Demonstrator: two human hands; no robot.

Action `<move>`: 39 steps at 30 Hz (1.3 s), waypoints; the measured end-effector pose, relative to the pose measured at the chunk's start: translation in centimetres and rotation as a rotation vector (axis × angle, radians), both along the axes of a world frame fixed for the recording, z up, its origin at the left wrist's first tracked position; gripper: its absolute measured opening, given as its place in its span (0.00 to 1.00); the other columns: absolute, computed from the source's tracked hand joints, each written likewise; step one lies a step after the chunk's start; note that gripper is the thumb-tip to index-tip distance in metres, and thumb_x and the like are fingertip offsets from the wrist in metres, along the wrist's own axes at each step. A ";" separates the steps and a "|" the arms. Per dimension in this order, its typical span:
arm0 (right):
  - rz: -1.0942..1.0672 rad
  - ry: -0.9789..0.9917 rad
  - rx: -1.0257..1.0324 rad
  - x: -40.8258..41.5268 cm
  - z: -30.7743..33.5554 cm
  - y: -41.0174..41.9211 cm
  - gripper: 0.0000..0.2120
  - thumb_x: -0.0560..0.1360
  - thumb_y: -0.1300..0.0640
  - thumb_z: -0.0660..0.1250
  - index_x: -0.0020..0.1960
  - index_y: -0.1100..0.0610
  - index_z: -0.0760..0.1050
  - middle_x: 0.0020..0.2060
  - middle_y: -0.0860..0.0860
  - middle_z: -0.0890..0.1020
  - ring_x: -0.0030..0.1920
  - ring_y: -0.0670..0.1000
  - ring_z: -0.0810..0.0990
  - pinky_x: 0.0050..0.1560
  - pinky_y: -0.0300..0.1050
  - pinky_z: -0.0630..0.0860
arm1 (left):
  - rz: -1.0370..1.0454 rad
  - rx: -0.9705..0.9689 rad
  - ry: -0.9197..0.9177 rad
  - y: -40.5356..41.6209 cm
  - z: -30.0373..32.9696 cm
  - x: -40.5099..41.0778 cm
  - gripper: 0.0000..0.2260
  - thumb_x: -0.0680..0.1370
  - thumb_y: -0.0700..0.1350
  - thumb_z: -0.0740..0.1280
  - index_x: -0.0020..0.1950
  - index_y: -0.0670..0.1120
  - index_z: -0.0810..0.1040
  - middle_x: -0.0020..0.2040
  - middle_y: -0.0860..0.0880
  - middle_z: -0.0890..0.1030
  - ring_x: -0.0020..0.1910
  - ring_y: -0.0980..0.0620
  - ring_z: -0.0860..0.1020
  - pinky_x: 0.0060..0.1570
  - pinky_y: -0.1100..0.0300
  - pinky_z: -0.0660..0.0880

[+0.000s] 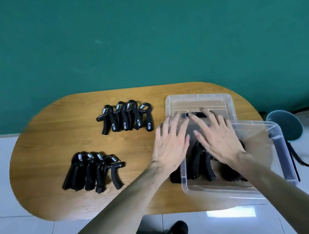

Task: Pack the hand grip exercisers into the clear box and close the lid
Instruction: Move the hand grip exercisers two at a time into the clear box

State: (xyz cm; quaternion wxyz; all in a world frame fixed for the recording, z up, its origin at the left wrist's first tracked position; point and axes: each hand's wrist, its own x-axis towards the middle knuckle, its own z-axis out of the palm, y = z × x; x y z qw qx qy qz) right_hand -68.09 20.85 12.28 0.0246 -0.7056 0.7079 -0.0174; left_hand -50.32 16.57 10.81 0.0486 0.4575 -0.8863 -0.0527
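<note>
Hands hovered over the clear box (pixel 202 188) at about 4 o'clock on the table (pixel 57 129), the left hand (pixel 170 144) and right hand (pixel 218 138) both flat with fingers spread and gripping nothing I could make out. Several grips (pixel 201 161) lay inside the box beneath the palms, and the lid (pixel 198 101) lay just beyond it at 2 o'clock, touching the box. Two more bunches sat well apart from the box: one (pixel 126 117) at 11 o'clock, another (pixel 93 171) at 8 o'clock.
</note>
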 end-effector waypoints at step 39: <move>0.054 0.021 0.284 34.8 -16.5 -22.0 0.30 0.83 0.39 0.47 0.81 0.46 0.45 0.81 0.56 0.45 0.80 0.62 0.47 0.76 0.65 0.54 | 0.314 0.496 0.052 -7.5 -17.5 38.6 0.30 0.78 0.67 0.28 0.80 0.62 0.34 0.81 0.49 0.31 0.81 0.45 0.41 0.78 0.41 0.49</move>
